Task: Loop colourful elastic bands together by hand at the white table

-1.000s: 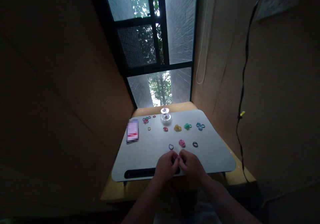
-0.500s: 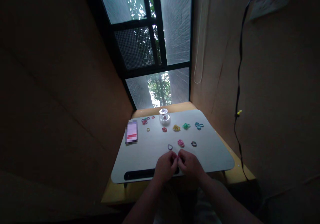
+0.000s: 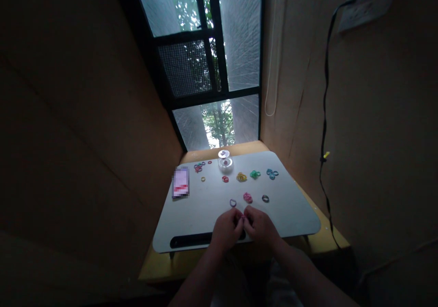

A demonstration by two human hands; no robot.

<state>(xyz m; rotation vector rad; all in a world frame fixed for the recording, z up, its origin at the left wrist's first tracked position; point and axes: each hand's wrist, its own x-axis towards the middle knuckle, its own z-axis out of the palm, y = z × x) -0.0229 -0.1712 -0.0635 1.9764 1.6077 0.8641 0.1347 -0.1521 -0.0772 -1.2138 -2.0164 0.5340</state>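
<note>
Above the front of the white lap table (image 3: 198,215), my left hand (image 3: 226,227) and my right hand (image 3: 260,225) meet with fingertips pinched together. A small pink hair tie (image 3: 242,216) shows between them, mostly hidden by the fingers. Just beyond lie a pale purple hair tie (image 3: 233,203), a pile of pink hair ties (image 3: 247,197) and a dark hair tie (image 3: 265,198). Farther back, small piles of red (image 3: 225,179), yellow (image 3: 241,177), green (image 3: 255,174) and blue hair ties (image 3: 272,174) form a row.
A clear round container (image 3: 225,162) stands at the back, its lid raised. Mixed hair ties (image 3: 199,167) and a single yellow one (image 3: 203,179) lie to the left, near a blurred phone-like item (image 3: 180,182). A black slot (image 3: 191,240) runs along the front; a cable (image 3: 325,115) hangs right.
Both hands stay pinched together in nearly the same place. The view has shifted very slightly; the things on the table have not moved.
</note>
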